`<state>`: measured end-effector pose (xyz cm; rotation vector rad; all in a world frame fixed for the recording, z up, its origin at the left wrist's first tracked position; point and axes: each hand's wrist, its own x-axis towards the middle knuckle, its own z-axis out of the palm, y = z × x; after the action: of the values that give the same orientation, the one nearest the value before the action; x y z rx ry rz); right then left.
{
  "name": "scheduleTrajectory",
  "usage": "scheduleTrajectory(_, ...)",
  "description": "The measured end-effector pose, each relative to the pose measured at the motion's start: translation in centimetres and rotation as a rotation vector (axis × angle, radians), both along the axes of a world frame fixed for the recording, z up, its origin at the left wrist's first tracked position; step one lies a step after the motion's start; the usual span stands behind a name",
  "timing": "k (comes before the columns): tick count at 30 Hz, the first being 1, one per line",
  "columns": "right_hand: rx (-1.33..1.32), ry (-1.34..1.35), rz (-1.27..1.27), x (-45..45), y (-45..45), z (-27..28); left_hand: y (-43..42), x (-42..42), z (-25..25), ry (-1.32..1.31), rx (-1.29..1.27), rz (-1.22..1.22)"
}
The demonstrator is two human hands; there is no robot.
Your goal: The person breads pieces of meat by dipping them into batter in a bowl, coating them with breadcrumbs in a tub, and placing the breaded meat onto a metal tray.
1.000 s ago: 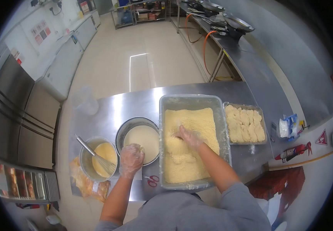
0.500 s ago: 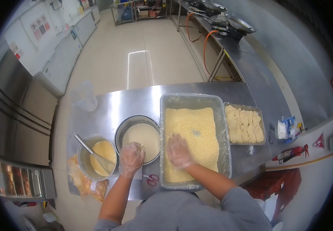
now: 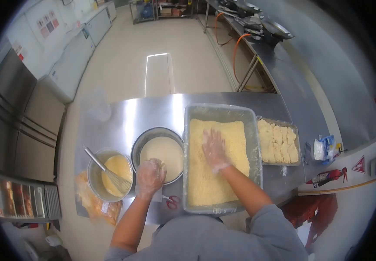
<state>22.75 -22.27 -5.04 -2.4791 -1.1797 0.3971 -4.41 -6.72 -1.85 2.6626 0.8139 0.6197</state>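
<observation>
My right hand (image 3: pixel 215 150), in a clear plastic glove, lies flat with fingers spread on a bed of pale yellow crumbs (image 3: pixel 209 187). The crumbs fill much of a deep grey rectangular tub (image 3: pixel 259 174). My left hand (image 3: pixel 150 174), gloved too, is over the near rim of a round metal pan (image 3: pixel 136 145) holding a pale, creamy-white substance (image 3: pixel 164 152). Its fingers are curled in; whatever they may hold is hidden. Left of that hand stands a metal pot (image 3: pixel 93 185) of yellow liquid, with a whisk (image 3: pixel 105 169) leaning in it.
Right of the tub is a tray (image 3: pixel 279 163) of pale, crumb-coated pieces. Red-handled scissors (image 3: pixel 171 201) lie near the table's front edge. A plastic bag with orange contents (image 3: pixel 96 202) sits partly under the pot. A translucent container (image 3: pixel 97 106) stands at the back left corner.
My right hand has moved forward and to the right over the crumbs. A greyish patch in the crumbs no longer shows. My left hand stays by the round pan; the view has shifted slightly.
</observation>
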Motion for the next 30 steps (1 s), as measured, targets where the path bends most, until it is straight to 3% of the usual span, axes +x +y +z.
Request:
scheduleTrajectory(1, 0.102, -0.012, -0.046, 0.1, 0.0, 0.3, -0.1, -0.2, 0.1, 0.008, 0.001, -0.008)
scheduleTrajectory(4, -0.117, -0.349, -0.049, -1.4, 1.2, -3.8, -0.1, -0.2, 0.3, 0.034, -0.032, -0.035)
scheduleTrajectory(7, -0.255, -0.193, -0.043, -1.4, 2.2, -1.9, 0.6, -0.4, 0.0, 0.048, -0.08, -0.051)
scheduleTrajectory(13, 0.355, -0.273, -0.199, -0.4, 4.4, -4.3, 0.0, -0.6, 0.1, 0.075, -0.035, -0.017)
scheduleTrajectory(16, -0.088, -0.328, -0.118, -1.3, 4.3, -7.3, 0.1, 0.0, -0.2, 0.092, -0.031, -0.002)
scheduleTrajectory(17, -0.1, -0.274, -0.128, -2.3, 3.5, -7.7, -0.2, -0.6, -0.8, 0.094, -0.027, -0.007)
scheduleTrajectory(19, -0.088, -0.229, -0.119, -0.8, 4.6, -6.7, 1.0, 0.9, -0.3, 0.061, -0.002, -0.014)
scheduleTrajectory(22, 0.308, -0.355, -0.212, -2.0, 3.6, -7.8, 0.3, -0.2, -0.2, 0.062, -0.031, -0.001)
scheduleTrajectory(25, 0.122, -0.373, -0.076, -2.3, 2.3, -9.4, -0.3, -0.1, -0.1, 0.035, -0.021, -0.018)
scheduleTrajectory(28, 0.208, -0.167, -0.184, -1.3, 1.9, -9.0, 0.1, 0.0, 0.3, 0.056, 0.026, -0.052)
scheduleTrajectory(30, 0.346, -0.24, -0.23, -0.2, 1.9, -8.6, 0.4, 0.2, -0.1, 0.066, 0.038, -0.042)
